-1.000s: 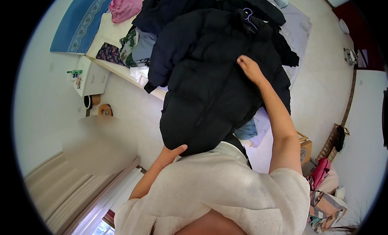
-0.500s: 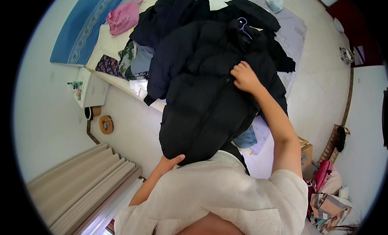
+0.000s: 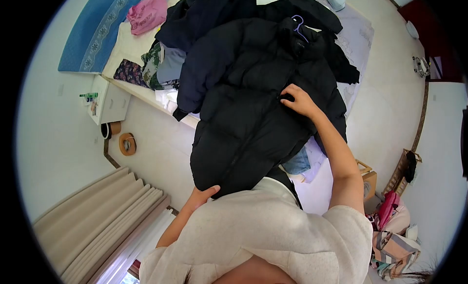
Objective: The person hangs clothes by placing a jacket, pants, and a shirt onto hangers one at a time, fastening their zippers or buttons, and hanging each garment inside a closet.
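Note:
A black puffer jacket (image 3: pixel 234 123) lies front up across the bed, its hem reaching my body. A purple hanger (image 3: pixel 298 25) shows its hook at the collar. My right hand (image 3: pixel 298 101) is at the jacket's front zip, fingers curled and pinched at the closure; the zip pull itself is hidden. Down at the lower hem, my left hand (image 3: pixel 201 196) grips the jacket's edge, thumb on top and fingers out of sight underneath.
Dark clothes (image 3: pixel 204 20) are heaped behind the jacket on the bed. A pink bag (image 3: pixel 147 14) lies at the far left, near a blue headboard (image 3: pixel 92 30). A white nightstand (image 3: pixel 114 101) stands left, beige curtains (image 3: pixel 107 220) nearer. Bags (image 3: pixel 392 218) sit at right.
My right hand has moved slightly down along the jacket's front, its fingers now curled at the zip. My left hand keeps its hold on the hem. The view has shifted a little.

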A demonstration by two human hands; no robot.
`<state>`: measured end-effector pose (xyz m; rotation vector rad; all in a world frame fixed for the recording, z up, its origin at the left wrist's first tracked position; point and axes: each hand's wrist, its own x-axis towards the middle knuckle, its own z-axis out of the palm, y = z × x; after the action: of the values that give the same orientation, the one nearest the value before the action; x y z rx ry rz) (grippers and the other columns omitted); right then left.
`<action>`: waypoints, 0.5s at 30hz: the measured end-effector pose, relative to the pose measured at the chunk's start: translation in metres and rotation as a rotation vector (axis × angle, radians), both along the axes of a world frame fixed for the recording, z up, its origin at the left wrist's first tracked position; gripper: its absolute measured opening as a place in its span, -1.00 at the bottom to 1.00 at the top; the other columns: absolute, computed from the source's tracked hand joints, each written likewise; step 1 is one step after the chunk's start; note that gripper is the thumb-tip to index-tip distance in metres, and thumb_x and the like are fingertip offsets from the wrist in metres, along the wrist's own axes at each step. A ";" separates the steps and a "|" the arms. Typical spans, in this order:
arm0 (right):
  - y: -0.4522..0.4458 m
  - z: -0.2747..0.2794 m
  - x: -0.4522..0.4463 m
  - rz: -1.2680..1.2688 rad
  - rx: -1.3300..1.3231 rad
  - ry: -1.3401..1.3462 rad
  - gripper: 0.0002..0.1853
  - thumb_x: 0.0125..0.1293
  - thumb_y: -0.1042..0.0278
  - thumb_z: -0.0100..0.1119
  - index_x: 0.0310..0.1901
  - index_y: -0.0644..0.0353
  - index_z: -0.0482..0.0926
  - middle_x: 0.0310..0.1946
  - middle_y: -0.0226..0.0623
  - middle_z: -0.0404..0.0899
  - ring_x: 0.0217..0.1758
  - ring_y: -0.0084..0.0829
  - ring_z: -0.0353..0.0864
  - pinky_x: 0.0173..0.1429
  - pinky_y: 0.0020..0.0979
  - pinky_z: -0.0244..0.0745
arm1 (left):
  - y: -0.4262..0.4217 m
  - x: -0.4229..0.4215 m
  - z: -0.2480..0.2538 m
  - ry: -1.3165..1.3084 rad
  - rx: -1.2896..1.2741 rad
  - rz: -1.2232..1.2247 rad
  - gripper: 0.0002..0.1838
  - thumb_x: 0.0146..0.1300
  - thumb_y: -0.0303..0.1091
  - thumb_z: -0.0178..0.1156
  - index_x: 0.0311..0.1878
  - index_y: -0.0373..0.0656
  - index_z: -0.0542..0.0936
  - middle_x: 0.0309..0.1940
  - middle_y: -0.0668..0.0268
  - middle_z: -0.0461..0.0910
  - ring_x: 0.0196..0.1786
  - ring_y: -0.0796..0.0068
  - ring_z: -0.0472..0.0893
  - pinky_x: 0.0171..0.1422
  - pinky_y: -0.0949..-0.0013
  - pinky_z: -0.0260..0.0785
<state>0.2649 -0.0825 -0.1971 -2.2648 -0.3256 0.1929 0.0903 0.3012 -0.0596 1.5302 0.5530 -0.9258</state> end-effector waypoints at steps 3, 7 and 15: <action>0.006 -0.003 -0.004 -0.060 0.048 -0.088 -0.86 0.12 0.36 0.19 -0.29 0.20 0.54 -0.28 -0.28 0.48 -0.15 -0.23 0.50 -0.07 -0.36 0.41 | 0.001 0.000 -0.001 0.011 0.039 -0.017 -0.15 0.06 -0.15 0.30 0.30 -0.40 0.12 0.26 0.09 0.22 0.29 0.32 0.23 0.33 0.38 0.05; 0.016 0.012 -0.008 -0.204 0.077 -0.186 -0.87 0.13 0.40 0.18 -0.30 0.24 0.52 -0.33 -0.26 0.47 -0.30 -0.25 0.53 -0.20 -0.40 0.42 | -0.002 0.002 0.005 -0.015 0.046 -0.025 -0.14 0.04 -0.11 0.31 0.28 -0.41 0.15 0.24 0.08 0.25 0.27 0.31 0.25 0.32 0.38 0.07; -0.004 0.054 0.019 -0.420 -0.012 -0.446 -0.91 0.07 0.51 0.09 -0.42 0.24 0.38 -0.44 -0.17 0.37 -0.40 -0.14 0.46 -0.33 -0.28 0.37 | 0.010 0.001 0.004 -0.076 0.031 -0.124 -0.15 0.01 -0.19 0.36 0.28 -0.36 0.17 0.23 0.09 0.28 0.25 0.31 0.29 0.30 0.38 0.10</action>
<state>0.2834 -0.0870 -0.1429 -2.3144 -0.0694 -0.5333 0.0915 0.3114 -0.0553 1.6356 0.4233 -0.9531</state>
